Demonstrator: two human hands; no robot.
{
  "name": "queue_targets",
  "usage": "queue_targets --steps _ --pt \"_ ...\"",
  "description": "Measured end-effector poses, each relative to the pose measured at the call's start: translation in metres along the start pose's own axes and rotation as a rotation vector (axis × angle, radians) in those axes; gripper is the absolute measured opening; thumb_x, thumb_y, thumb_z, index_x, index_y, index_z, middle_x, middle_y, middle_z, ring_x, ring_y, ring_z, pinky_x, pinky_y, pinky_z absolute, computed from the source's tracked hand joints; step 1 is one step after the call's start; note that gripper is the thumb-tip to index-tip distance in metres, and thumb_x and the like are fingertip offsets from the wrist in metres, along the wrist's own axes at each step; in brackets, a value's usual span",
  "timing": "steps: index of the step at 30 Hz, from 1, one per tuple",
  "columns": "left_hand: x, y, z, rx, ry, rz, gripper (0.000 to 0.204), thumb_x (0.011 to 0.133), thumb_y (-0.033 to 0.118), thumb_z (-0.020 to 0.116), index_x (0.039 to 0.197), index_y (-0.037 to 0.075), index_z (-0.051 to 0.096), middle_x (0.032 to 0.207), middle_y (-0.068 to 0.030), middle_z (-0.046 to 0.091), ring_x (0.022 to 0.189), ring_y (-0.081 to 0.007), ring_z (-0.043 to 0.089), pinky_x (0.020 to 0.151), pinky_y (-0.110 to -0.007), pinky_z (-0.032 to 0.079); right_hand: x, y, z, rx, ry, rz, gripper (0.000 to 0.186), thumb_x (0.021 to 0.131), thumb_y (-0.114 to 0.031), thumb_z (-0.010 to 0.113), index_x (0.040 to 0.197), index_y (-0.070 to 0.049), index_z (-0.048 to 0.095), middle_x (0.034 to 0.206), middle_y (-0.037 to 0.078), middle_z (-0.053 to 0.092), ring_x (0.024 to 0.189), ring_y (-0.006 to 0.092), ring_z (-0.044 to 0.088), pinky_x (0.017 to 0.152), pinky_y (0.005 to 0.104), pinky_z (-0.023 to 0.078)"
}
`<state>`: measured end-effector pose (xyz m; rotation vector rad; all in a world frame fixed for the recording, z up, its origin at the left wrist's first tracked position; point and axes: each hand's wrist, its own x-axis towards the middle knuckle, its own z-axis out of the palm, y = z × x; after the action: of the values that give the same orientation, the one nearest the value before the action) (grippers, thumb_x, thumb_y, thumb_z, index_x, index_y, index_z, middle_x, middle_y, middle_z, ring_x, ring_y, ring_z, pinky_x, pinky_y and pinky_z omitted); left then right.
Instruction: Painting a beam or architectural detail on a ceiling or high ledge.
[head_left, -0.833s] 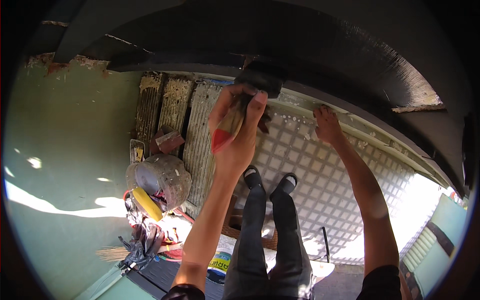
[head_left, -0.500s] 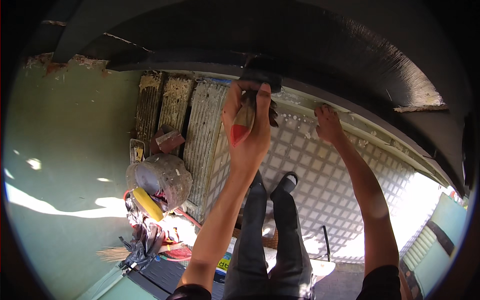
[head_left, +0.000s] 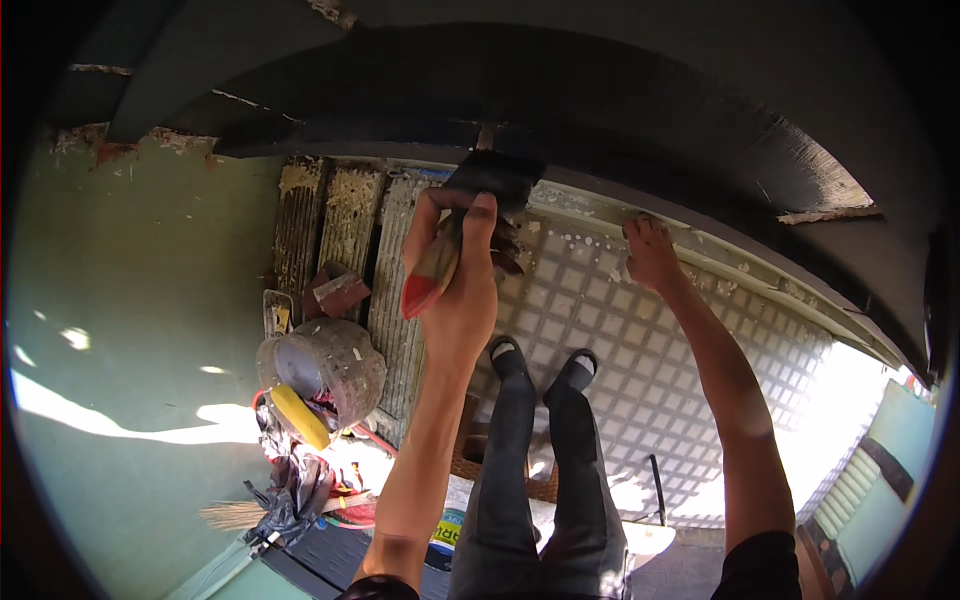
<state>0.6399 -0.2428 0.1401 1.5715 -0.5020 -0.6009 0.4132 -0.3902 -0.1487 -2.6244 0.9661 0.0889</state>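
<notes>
My left hand is closed around a wide paintbrush. Its wooden handle ends in a red tip that points back toward me. The brush's black-coated head meets the lower edge of a black-painted board overhead; the exact contact is hard to make out in the dark. A bare vertical strip shows just beyond the brush head. To the right, my right hand rests with bent fingers on a pale ledge under the board. Whether it grips the ledge I cannot tell.
Below on the left are ribbed, flaking planks, a dirty bucket with a yellow object on it, and black plastic bags beside a bundle of bristles. My feet stand near a checkered surface. A green wall borders the left.
My left hand and the paintbrush have shifted left and slightly nearer along the board's edge. My right hand stays at nearly the same spot on the ledge.
</notes>
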Motion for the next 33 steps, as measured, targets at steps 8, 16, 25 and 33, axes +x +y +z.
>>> queue_targets --steps 8,16,25,33 --pt "0.013 -0.003 0.006 0.085 -0.027 0.129 0.017 0.100 0.016 0.062 0.089 0.004 0.057 0.068 0.0052 0.049 0.060 -0.0011 0.038 0.052 -0.022 0.029 0.005 -0.009 -0.002 -0.004 -0.001 -0.008 0.058 0.069 -0.007 0.068 0.123 -0.009 0.046 0.128 0.017 0.043 0.126 0.0365 0.042 0.096 0.0527 0.041" --pt "0.000 0.002 0.027 -0.030 -0.052 0.129 0.016 0.100 0.017 0.062 0.094 0.005 0.055 0.071 0.0033 0.050 0.060 -0.0018 0.041 0.052 -0.021 0.033 0.004 -0.009 -0.005 -0.011 -0.052 0.036 0.053 0.073 -0.005 0.062 0.124 -0.008 0.046 0.133 0.019 0.042 0.127 0.0367 0.042 0.099 0.0533 0.040" --pt "-0.025 0.004 0.044 -0.083 -0.059 0.044 0.021 0.102 0.022 0.061 0.099 0.004 0.053 0.073 -0.0004 0.054 0.063 -0.0044 0.050 0.054 -0.023 0.049 0.003 -0.007 0.001 -0.005 -0.041 0.055 0.057 0.075 -0.004 0.062 0.129 -0.008 0.043 0.136 0.019 0.041 0.129 0.0383 0.041 0.103 0.0556 0.038" --pt "-0.072 -0.027 0.039 0.136 -0.050 0.126 0.022 0.099 0.021 0.065 0.103 0.003 0.054 0.076 -0.0046 0.059 0.065 -0.0100 0.058 0.059 -0.027 0.048 -0.003 -0.013 -0.003 0.001 0.019 0.101 0.055 0.077 -0.002 0.062 0.129 -0.008 0.045 0.132 0.020 0.044 0.126 0.0380 0.044 0.100 0.0569 0.040"
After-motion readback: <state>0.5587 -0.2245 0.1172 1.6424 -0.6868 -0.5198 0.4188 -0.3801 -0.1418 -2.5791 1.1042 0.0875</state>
